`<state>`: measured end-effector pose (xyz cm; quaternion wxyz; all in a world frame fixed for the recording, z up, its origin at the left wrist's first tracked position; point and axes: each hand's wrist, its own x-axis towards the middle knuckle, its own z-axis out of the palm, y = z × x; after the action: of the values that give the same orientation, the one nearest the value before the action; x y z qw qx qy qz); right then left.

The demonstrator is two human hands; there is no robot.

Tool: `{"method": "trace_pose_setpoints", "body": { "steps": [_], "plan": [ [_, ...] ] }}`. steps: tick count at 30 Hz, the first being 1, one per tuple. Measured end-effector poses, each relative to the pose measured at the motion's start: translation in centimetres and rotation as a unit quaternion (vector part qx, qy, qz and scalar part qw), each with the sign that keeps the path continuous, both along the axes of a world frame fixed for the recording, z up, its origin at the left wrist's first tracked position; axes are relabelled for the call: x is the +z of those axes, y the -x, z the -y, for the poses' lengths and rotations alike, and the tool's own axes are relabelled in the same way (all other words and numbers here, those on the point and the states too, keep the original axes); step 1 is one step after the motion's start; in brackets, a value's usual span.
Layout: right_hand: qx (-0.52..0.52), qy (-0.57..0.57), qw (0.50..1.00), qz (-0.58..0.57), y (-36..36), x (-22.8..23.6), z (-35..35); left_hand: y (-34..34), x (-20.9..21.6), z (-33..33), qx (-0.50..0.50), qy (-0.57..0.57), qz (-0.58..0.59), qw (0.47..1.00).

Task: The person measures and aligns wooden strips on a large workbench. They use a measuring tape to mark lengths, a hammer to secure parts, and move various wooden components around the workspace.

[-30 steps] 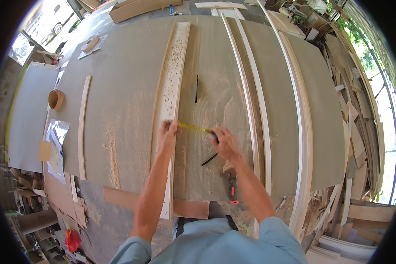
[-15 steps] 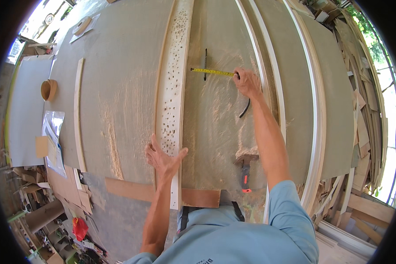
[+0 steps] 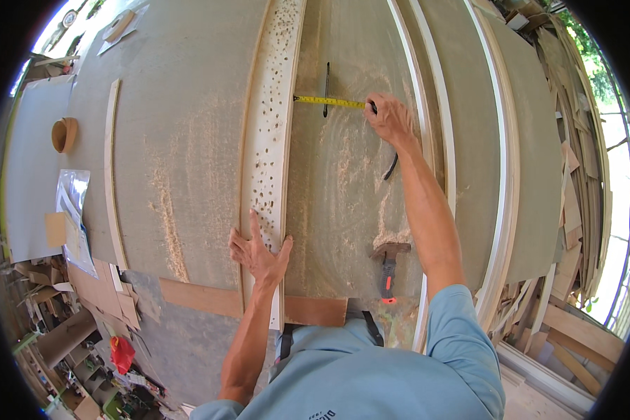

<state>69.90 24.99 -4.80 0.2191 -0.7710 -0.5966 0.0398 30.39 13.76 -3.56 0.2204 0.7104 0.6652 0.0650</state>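
A long white board with many small holes (image 3: 267,150) runs away from me down the middle of the worktable. My left hand (image 3: 260,257) rests on its near part, fingers spread, index finger stretched forward, thumb at the right edge. My right hand (image 3: 390,120) is closed around a tape measure, its body mostly hidden in the fist. The yellow blade (image 3: 339,103) sticks out leftward and its hooked end is at the board's right edge. A thin black pencil-like stick (image 3: 327,73) lies under the blade. A black strap (image 3: 390,166) hangs below my right hand.
A hammer (image 3: 388,276) lies on the table near my right forearm. Long white strips (image 3: 498,133) run along the right side. At left are a thin wooden strip (image 3: 113,175), a brown tape roll (image 3: 64,135) and a plastic sleeve (image 3: 77,224). Sawdust (image 3: 166,224) covers parts of the tabletop.
My right hand has moved the tape leftward, bringing the blade's end from just short of the board to its edge. My left index finger has stretched forward along the board.
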Motion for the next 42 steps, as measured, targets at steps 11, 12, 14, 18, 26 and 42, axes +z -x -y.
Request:
{"method": "trace_pose_setpoints", "body": {
  "steps": [11, 12, 14, 18, 26, 42],
  "plan": [
    [-0.011, 0.014, 1.0, -0.002, -0.1, 0.2, -0.2, -0.2, -0.8, 0.0, 0.004, -0.03, -0.001, 1.0],
    [-0.009, 0.013, 1.0, 0.0, -0.1, 0.3, -0.2, -0.2, -0.8, 0.0, 0.005, -0.031, 0.003, 0.999],
    [-0.007, 0.012, 1.0, 0.006, -0.2, 0.3, -0.1, -0.2, -0.9, 0.0, 0.006, -0.035, 0.014, 0.999],
    [-0.003, 0.009, 1.0, 0.005, -0.2, 0.4, -0.2, -0.3, -1.0, -0.1, 0.001, -0.065, 0.018, 0.998],
    [0.0, 0.003, 1.0, 0.0, -0.4, 0.3, -0.2, -0.9, -0.9, -0.4, 0.021, -0.05, 0.018, 0.998],
    [-0.005, -0.009, 1.0, -0.001, -0.3, 0.0, -0.1, -1.5, -0.3, -0.6, 0.039, -0.045, 0.02, 0.998]
  ]
}}
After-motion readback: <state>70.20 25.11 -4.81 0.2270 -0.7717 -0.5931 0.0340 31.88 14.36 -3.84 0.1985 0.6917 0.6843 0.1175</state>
